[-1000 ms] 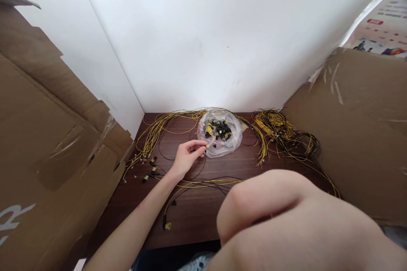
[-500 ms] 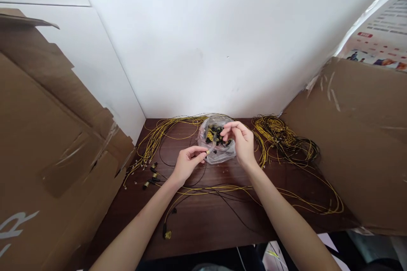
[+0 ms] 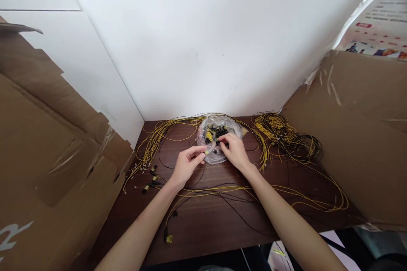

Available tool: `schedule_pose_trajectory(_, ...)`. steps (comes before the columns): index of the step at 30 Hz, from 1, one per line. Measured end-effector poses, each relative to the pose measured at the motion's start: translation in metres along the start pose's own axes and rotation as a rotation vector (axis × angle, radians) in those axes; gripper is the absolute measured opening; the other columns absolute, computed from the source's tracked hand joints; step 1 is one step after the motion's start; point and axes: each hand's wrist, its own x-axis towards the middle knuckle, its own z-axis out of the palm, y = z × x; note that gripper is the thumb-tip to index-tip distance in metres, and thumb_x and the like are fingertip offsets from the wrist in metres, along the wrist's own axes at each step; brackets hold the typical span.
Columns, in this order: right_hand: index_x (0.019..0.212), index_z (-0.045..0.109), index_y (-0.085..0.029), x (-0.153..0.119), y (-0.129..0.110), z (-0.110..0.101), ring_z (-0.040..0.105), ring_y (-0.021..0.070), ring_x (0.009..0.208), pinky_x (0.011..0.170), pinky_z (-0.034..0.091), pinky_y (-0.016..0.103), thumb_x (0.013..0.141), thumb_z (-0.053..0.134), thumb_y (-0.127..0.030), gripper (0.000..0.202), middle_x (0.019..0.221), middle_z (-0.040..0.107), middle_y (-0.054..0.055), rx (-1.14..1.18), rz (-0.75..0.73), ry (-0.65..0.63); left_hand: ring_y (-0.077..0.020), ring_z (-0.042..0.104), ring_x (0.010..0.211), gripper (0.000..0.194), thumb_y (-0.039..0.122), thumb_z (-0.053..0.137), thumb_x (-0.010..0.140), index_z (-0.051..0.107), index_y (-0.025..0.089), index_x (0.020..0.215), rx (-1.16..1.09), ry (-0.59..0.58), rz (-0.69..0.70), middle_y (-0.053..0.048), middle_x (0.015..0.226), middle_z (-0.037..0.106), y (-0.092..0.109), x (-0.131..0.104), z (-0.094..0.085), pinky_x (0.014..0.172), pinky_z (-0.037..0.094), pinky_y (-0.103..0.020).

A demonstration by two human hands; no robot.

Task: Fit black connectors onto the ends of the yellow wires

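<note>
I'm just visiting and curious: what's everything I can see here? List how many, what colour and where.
Tabletop: one, dark brown, centre to front.
Plastic bag: one, clear, centre back.
Small parts: many, black and yellow, inside the bag.
Wires: many, yellow and black, back left, back right and across the middle.
Connectors: several, black and yellow, left and front left.
Loose piece: one, black, front left.
Cardboard panels: two, brown, left and right.
Printed sheet: one, mostly white, upper right.
Wall: one, white, back.
Left hand: one, bare, at the bag's near left, a small yellow piece in its grip.
Right hand: one, bare, over the bag; whether its grip holds anything is unclear.
</note>
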Motion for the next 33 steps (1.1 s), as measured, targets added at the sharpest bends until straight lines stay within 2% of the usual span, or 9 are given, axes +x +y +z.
schedule_pose_trajectory(4, 0.089, 0.065, -0.017, -0.003, 0.0, 0.003, 0.054, 0.0226, 0.09, 0.082, 0.042, 0.036, 0.081, 0.054, -0.015, 0.014, 0.089, 0.061, 0.007, -0.088, 0.002, -0.044, -0.0087, 0.056, 0.061, 0.03, 0.026, 0.066, 0.073, 0.069, 0.015, 0.102, 0.016, -0.02, 0.021, -0.004, 0.086, 0.062, 0.0, 0.0, -0.001, 0.067, 0.047, -0.023)
schedule_pose_trajectory(11, 0.096, 0.068, -0.019, -0.004, -0.001, 0.003, 0.053, 0.0228, 0.09, 0.081, 0.04, 0.037, 0.082, 0.058, -0.018, 0.018, 0.089, 0.059, 0.007, -0.144, 0.008, -0.06, -0.009, 0.056, 0.063, 0.026, 0.027, 0.068, 0.072, 0.071, 0.015, 0.095, 0.006, -0.018, -0.003, -0.004, 0.086, 0.063, 0.004, 0.0, 0.001, 0.066, 0.048, -0.022)
schedule_pose_trajectory(20, 0.09, 0.069, -0.02, -0.005, 0.001, 0.004, 0.054, 0.0211, 0.088, 0.079, 0.038, 0.034, 0.082, 0.058, -0.017, 0.014, 0.085, 0.062, 0.004, -0.136, 0.016, -0.045, -0.0096, 0.057, 0.064, 0.03, 0.028, 0.068, 0.072, 0.068, 0.012, 0.098, -0.046, 0.003, -0.068, -0.003, 0.08, 0.065, 0.0, 0.001, -0.001, 0.067, 0.048, -0.022)
schedule_pose_trajectory(28, 0.082, 0.065, -0.018, -0.003, 0.001, 0.002, 0.056, 0.021, 0.087, 0.08, 0.041, 0.034, 0.081, 0.055, -0.014, 0.011, 0.084, 0.064, 0.005, -0.021, 0.014, 0.024, -0.0095, 0.057, 0.065, 0.029, 0.028, 0.068, 0.073, 0.068, 0.013, 0.098, -0.07, -0.002, -0.078, -0.004, 0.082, 0.065, -0.005, 0.003, -0.002, 0.069, 0.048, -0.022)
schedule_pose_trajectory(33, 0.082, 0.066, -0.017, -0.002, -0.012, -0.005, 0.06, 0.0178, 0.077, 0.072, 0.045, 0.03, 0.079, 0.054, -0.016, 0.012, 0.082, 0.067, 0.004, 0.248, 0.068, 0.12, -0.0091, 0.057, 0.064, 0.028, 0.029, 0.067, 0.074, 0.068, 0.014, 0.098, -0.083, -0.009, -0.066, -0.003, 0.081, 0.065, -0.006, 0.003, -0.002, 0.068, 0.048, -0.022)
